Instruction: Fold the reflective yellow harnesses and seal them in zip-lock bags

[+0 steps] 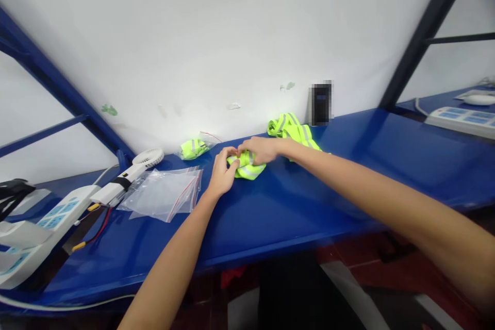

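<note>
Both of my hands are on a neon-yellow reflective strap (249, 171) with silver stripes, bunched up on the blue table. My left hand (223, 172) grips its left side, thumb and fingers curled round the fabric. From above and the right, my right hand (259, 149) pinches the top of the bundle; its fingertips meet those of the left hand. Behind the right wrist lies a loose heap of the same neon reflective strapping (296, 131). A folded neon bundle in a clear bag (193, 148) rests near the wall, left of my hands.
Clear zip bags (164, 191) lie stacked to the left. Beyond them are a small white fan (149, 157), a white power strip (58, 216) and wires with yellow connectors (79, 246). A dark, pixelated upright object (320, 105) leans by the wall. The blue table's (278, 216) front edge is near me.
</note>
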A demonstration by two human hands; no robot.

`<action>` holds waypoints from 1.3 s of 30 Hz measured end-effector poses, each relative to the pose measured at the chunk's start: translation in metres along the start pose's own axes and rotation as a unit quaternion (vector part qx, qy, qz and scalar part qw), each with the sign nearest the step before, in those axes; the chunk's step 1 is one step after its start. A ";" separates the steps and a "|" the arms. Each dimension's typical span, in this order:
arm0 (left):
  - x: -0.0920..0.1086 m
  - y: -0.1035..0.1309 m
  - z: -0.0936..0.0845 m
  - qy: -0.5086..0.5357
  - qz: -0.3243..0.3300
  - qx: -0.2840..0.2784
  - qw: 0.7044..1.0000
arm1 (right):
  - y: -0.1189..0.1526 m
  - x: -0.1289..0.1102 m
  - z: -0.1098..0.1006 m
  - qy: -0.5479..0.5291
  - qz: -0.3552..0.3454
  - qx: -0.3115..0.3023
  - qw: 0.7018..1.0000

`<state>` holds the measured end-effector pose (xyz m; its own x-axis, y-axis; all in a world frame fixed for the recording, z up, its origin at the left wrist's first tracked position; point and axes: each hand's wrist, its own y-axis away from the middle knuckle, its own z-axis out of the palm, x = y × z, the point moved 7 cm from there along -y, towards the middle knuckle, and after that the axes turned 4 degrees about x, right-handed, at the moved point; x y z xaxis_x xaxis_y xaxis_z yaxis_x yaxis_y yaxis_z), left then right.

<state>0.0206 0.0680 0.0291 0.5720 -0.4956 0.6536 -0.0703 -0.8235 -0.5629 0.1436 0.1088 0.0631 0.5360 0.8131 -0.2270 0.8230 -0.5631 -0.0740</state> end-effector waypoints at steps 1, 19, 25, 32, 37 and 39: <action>0.001 0.000 0.002 0.012 -0.002 -0.031 0.999 | 0.010 -0.005 0.003 0.008 -0.017 0.019 1.000; 0.008 -0.001 -0.002 0.050 0.003 -0.092 0.994 | 0.059 0.012 0.032 -0.145 -0.006 0.242 0.959; 0.008 0.006 0.001 0.098 0.012 -0.110 0.989 | 0.059 0.010 0.028 -0.150 -0.007 0.268 0.952; 0.015 0.006 0.002 0.137 -0.011 -0.100 0.985 | 0.065 0.009 0.017 -0.276 -0.007 0.310 0.910; 0.016 0.007 0.005 0.155 -0.051 -0.102 0.981 | 0.062 0.019 0.028 -0.472 0.074 0.333 0.813; 0.018 0.008 0.007 0.155 -0.054 -0.111 0.980 | 0.058 0.022 0.037 -0.548 0.114 0.328 0.761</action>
<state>0.0357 0.0541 0.0329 0.3127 -0.4343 0.8448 -0.2181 -0.8984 -0.3812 0.1961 0.0884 0.0179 -0.1225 0.2751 -0.9536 0.2691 -0.9156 -0.2987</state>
